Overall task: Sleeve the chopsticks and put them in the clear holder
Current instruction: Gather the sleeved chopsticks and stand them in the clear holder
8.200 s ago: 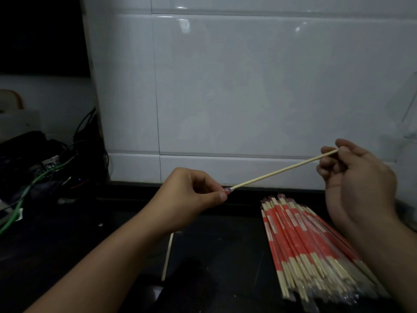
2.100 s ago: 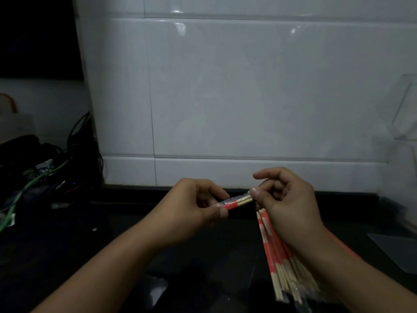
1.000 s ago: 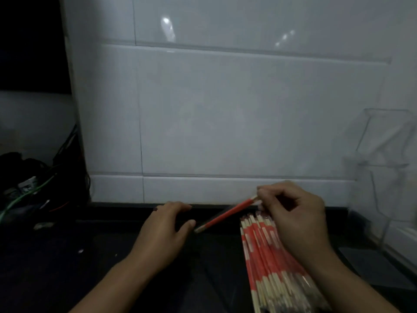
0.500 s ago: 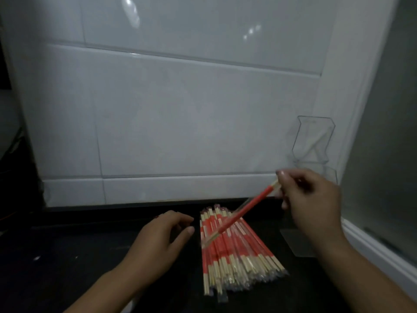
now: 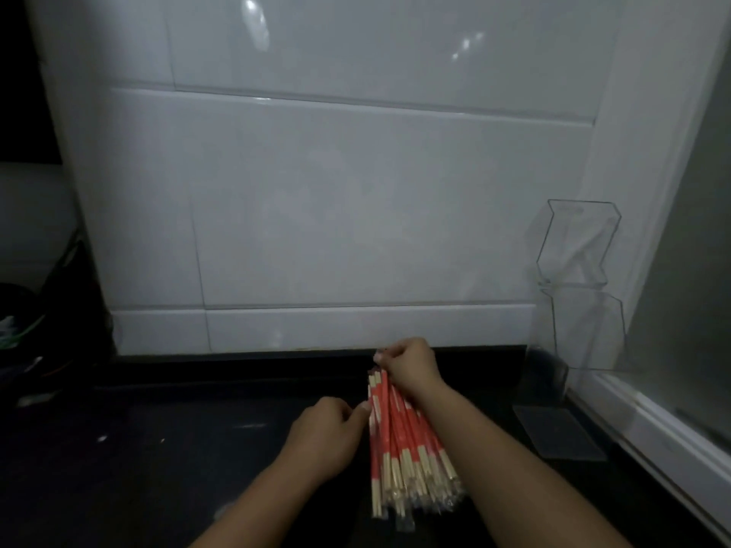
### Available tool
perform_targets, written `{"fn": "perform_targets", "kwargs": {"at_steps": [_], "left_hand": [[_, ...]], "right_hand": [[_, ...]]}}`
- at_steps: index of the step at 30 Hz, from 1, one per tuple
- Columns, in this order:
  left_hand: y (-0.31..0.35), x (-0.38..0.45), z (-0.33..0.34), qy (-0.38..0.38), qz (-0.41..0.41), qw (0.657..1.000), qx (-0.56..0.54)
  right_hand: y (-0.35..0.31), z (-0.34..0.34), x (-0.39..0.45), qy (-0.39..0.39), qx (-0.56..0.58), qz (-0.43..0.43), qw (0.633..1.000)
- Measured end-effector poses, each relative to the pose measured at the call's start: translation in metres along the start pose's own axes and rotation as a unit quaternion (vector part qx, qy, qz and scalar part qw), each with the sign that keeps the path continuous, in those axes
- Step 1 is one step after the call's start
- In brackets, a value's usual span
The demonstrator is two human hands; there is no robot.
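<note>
A pile of red-and-clear sleeved chopsticks (image 5: 399,437) lies on the black counter (image 5: 158,448), fanned towards me. My right hand (image 5: 411,363) is at the pile's far end, its fingers pinched around the tips of chopsticks there. My left hand (image 5: 324,441) rests on the counter with curled fingers, its thumb tip touching the pile's left edge. The clear holder (image 5: 577,247) hangs in the right wall corner, well apart from both hands; I see nothing in it.
White tiled wall runs behind the counter. A flat clear plastic piece (image 5: 553,433) lies on the counter below the holder. A white ledge (image 5: 652,425) borders the right side. Dark cables and clutter (image 5: 16,338) sit at the far left.
My right hand, which held a sleeved chopstick raised towards the holder, has dropped to the pile's far end. My left hand has shifted right to the pile's edge. The view has drawn back.
</note>
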State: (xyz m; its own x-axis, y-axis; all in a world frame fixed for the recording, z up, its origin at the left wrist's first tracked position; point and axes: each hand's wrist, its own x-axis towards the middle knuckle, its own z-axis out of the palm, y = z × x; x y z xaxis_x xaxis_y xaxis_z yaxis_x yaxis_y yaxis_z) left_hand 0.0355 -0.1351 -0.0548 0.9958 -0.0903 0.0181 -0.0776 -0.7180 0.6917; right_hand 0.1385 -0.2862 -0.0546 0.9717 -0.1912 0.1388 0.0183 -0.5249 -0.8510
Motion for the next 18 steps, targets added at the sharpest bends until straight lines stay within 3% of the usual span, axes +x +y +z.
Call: {"fn": "perform_targets", "kwargs": {"at_steps": [3,6,9,12,18], "left_hand": [[0.004,0.013,-0.003,-0.033,-0.016,0.999,0.008],[0.011,0.020,-0.004,-0.081,-0.043,0.996,-0.011],[0.022,0.020,0.000,-0.110,-0.078,0.991,-0.019],[0.041,0.020,0.004,-0.138,-0.129,0.980,-0.065],[0.072,0.009,0.025,-0.140,-0.164,0.959,-0.186]], "right_hand": [[-0.006,-0.020,-0.014,0.056,-0.027,-0.046,0.997],[-0.006,-0.067,-0.025,0.090,-0.128,-0.046,0.987],[0.005,-0.096,-0.050,-0.003,-0.240,0.052,0.969],[0.011,-0.090,-0.076,-0.091,-0.274,0.131,0.949],[-0.010,-0.040,-0.075,-0.106,-0.248,0.228,0.936]]}}
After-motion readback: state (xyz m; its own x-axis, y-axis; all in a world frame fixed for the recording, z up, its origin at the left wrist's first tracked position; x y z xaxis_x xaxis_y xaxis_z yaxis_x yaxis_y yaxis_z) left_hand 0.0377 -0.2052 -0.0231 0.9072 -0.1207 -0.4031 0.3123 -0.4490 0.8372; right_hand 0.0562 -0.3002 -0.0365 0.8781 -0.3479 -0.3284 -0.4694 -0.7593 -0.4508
